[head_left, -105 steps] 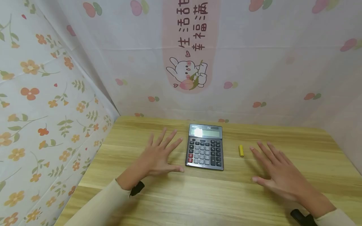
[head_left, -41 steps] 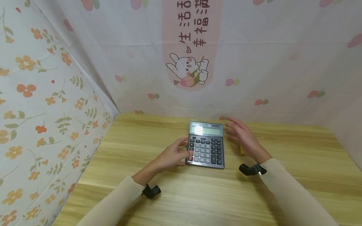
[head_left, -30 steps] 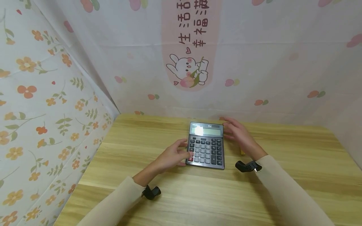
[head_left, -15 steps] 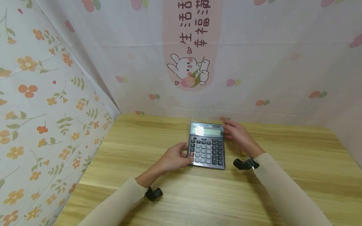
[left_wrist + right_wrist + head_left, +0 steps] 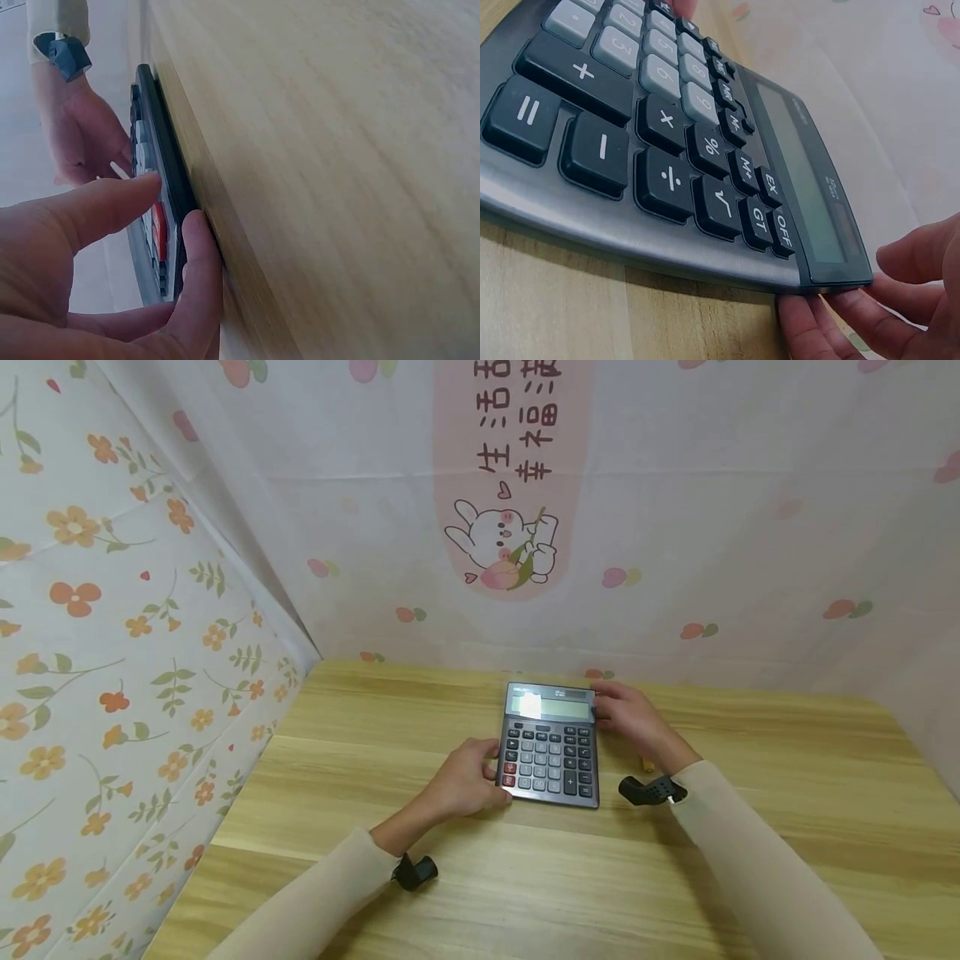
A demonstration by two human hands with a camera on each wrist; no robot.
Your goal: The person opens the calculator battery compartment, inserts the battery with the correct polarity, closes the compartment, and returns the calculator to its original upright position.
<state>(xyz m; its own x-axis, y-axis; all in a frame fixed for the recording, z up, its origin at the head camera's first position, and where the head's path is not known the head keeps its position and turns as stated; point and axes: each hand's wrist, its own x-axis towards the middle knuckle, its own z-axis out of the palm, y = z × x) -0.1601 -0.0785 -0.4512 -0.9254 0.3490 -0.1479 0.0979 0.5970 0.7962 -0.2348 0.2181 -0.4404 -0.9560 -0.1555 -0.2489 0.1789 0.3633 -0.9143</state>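
Observation:
A dark grey desk calculator [image 5: 551, 758] with a lit patch on its display lies face up between my hands. My left hand [image 5: 467, 783] grips its near left side. In the left wrist view, the thumb [image 5: 120, 204] is over the keys, by a red one, while a finger [image 5: 201, 259] is at the edge below. At the far right corner, my right hand [image 5: 633, 720] holds the calculator. The right wrist view shows fingers [image 5: 810, 330] tucked under that corner, with the thumb [image 5: 915, 251] beside the display end.
A small yellow cylinder [image 5: 648, 767] lies partly hidden below my right wrist. The wooden table [image 5: 525, 877] ends at the back against a printed cloth [image 5: 360, 527], and a floral cloth [image 5: 112, 735] hangs at left. Black bands are on both wrists.
Both hands have come inward from beside the calculator to its opposite corners. Lately the left thumb has slid toward the near left corner, and the right fingers have closed in on the far right one.

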